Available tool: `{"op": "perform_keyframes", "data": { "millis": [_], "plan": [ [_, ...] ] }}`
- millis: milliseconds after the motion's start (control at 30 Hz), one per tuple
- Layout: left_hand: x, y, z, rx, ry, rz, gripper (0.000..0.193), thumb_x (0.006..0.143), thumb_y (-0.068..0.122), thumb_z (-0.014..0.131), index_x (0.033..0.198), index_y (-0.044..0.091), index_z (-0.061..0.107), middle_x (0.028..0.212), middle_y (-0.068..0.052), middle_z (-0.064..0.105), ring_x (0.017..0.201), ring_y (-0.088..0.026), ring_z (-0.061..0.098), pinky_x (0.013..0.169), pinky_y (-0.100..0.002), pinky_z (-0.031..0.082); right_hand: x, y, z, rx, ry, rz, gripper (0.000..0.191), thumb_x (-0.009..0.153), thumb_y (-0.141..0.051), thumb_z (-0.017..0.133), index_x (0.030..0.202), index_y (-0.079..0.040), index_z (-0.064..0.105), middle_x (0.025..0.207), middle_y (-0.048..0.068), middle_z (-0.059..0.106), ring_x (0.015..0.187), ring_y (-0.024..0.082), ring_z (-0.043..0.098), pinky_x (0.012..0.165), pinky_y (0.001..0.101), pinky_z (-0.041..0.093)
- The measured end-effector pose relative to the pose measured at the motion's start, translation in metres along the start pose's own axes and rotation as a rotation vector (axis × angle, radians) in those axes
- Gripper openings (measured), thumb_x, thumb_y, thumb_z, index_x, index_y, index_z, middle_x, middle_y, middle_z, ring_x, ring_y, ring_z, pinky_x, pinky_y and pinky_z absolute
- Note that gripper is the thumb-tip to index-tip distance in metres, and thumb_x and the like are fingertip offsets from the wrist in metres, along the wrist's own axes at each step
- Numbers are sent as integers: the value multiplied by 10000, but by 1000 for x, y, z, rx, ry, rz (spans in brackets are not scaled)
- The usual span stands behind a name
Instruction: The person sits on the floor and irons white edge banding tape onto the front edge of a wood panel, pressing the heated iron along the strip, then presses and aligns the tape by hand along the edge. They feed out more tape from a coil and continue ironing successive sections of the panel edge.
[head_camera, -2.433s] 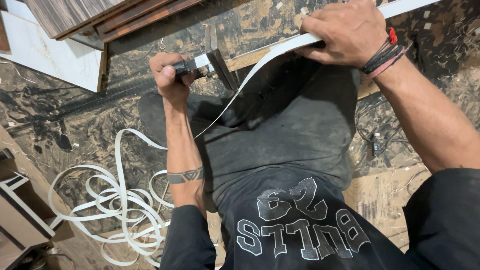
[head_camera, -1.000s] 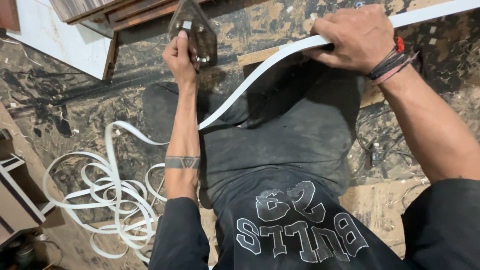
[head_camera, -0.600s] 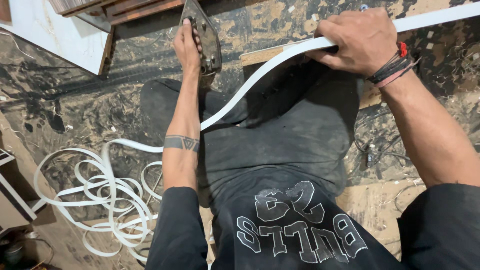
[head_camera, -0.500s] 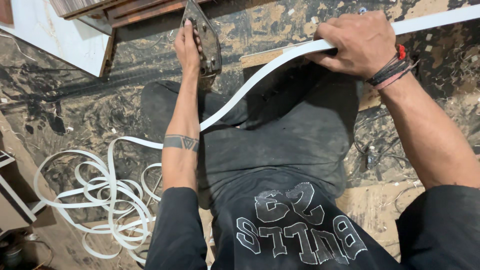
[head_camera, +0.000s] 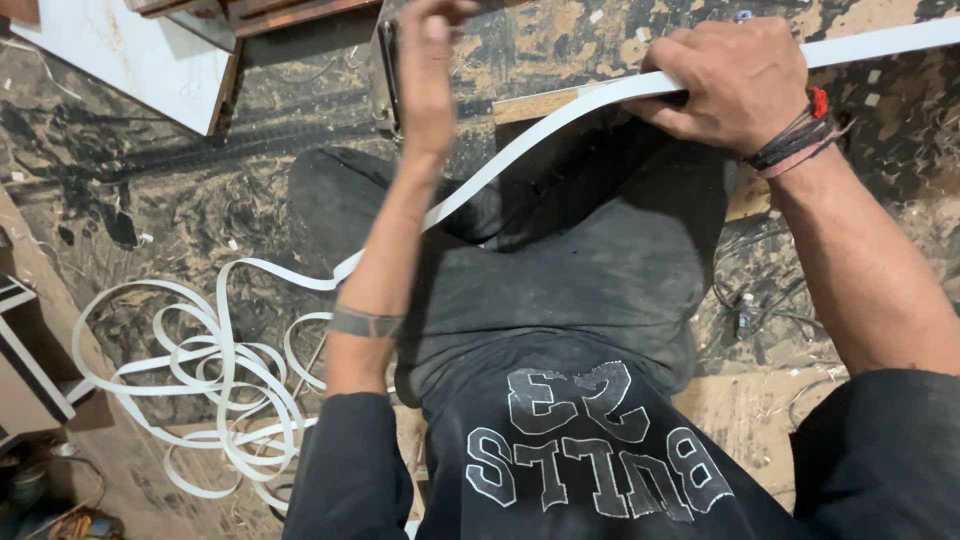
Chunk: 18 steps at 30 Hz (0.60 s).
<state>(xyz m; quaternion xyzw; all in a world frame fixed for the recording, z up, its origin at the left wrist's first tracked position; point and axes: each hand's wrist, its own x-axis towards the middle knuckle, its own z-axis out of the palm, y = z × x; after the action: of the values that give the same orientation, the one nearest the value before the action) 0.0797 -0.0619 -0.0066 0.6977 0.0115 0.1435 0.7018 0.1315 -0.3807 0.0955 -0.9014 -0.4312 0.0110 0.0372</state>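
Both hands differ now: the left hand (head_camera: 430, 60) has let go of the dark iron (head_camera: 385, 70), fingers loose, while the right hand (head_camera: 735, 80) stays clamped on the white edge-banding strip (head_camera: 540, 135) along the board's edge.

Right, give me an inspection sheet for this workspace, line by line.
Surface: dark floor, stained and strewn with sawdust and chips.
Job's things: white edge strip runs from under the right hand down past the left forearm; its edge rests along a wooden board edge.
Clutter: loose coils of strip on the floor at left; white panel at upper left.
Hands: right hand presses down on the strip, fingers curled over it; left hand is raised near a metal tool, grip cannot be told.
Cables: thin dark wires on the floor at right.
Surroundings: wooden boards at the top edge.
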Motion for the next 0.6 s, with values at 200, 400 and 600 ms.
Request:
{"op": "perform_keyframes", "data": {
  "millis": [200,400,600],
  "plan": [
    [-10,7,51,-296,-148,-116,586,1162,553,231,1427,138,550,1239,-59,700,1248,-198,652,1216,-399,406,3,0,0,-46,-8,-4,474,1023,-581,726,901,-131,642,765,28,646,733,222,672,653,378,478],
    [-11,0,50,-189,-147,-144,633,1159,587,221,1546,130,425,1264,-62,683,1252,-192,600,1297,-421,318,4,-2,-1,-75,2,-23,486,1021,-580,742,903,-124,624,781,18,648,758,207,673,659,370,482],
    [-12,5,39,-270,-245,-105,745,1110,661,122,1525,105,395,1494,-71,525,1469,-203,427,1320,-370,198,1,-3,-2,-72,2,-21,475,1048,-560,742,903,-124,618,803,12,653,768,202,672,679,371,486]
  ]
}}
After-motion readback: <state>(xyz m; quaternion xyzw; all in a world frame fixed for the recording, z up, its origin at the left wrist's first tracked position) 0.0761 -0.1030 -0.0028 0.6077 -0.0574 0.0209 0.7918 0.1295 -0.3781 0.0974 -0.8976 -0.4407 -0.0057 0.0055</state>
